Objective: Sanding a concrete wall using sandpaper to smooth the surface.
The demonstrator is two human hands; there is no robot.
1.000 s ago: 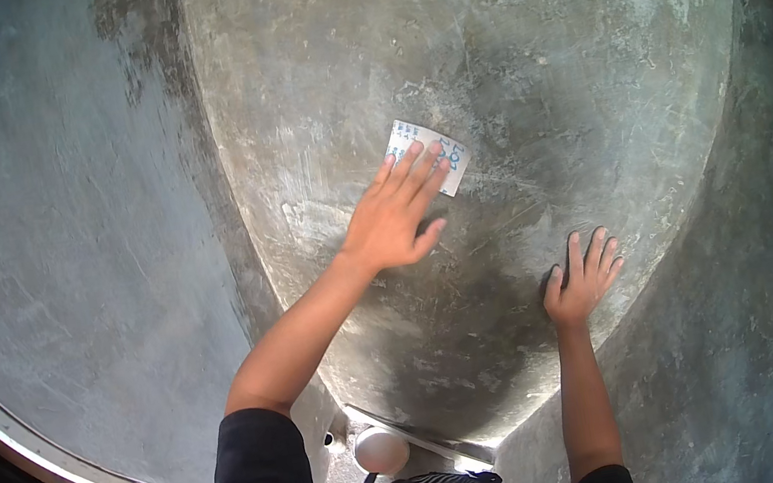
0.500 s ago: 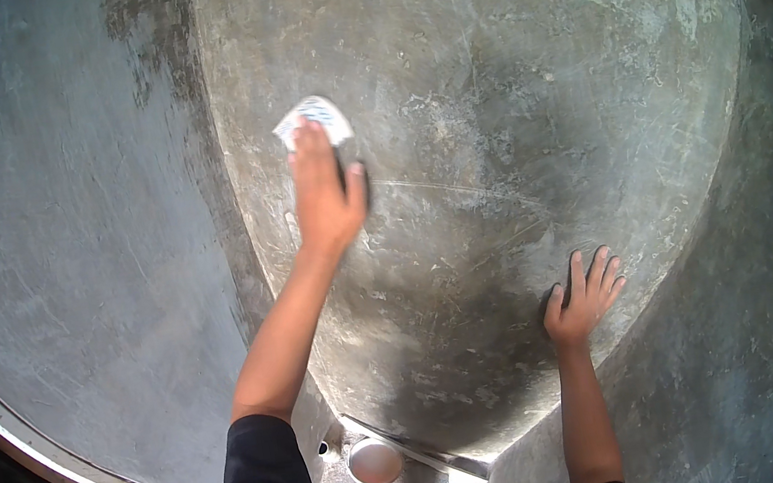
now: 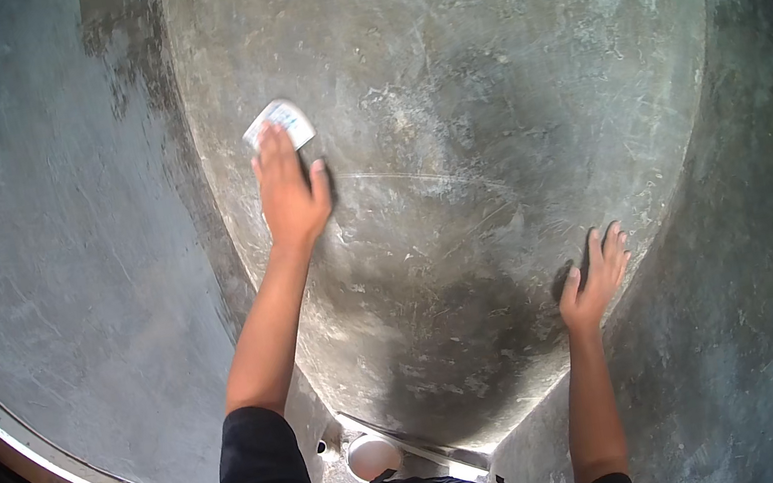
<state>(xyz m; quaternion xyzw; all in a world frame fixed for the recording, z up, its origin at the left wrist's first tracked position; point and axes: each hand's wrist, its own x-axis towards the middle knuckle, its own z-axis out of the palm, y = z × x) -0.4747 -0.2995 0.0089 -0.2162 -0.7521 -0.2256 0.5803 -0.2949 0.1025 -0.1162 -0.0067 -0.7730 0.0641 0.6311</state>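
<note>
My left hand (image 3: pixel 291 191) lies against the grey plastered wall (image 3: pixel 419 125), its fingers pressing a white piece of sandpaper (image 3: pixel 285 121) to the surface. Faint bluish print shows on the sheet's outer side; the face against the wall is hidden. My thumb stands apart from the other fingers. Lower and to the right, my right hand (image 3: pixel 598 284) is open with nothing in it, near the wall's right corner. Its fingers point up and the thumb is spread. Whether the whole palm touches the wall, I cannot tell.
A smoother grey wall (image 3: pixel 68 272) meets this one at the left, with a dark vertical band by the corner. Another grey wall (image 3: pixel 723 320) stands at the right. Below, by my body, a round white bucket (image 3: pixel 373 456) sits on the floor. A pale curved edge (image 3: pixel 57 460) runs lower left.
In the view, my left hand and the sandpaper have shifted slightly left as the view itself turned. My right hand has moved slightly up and right, its fingers closer together.
</note>
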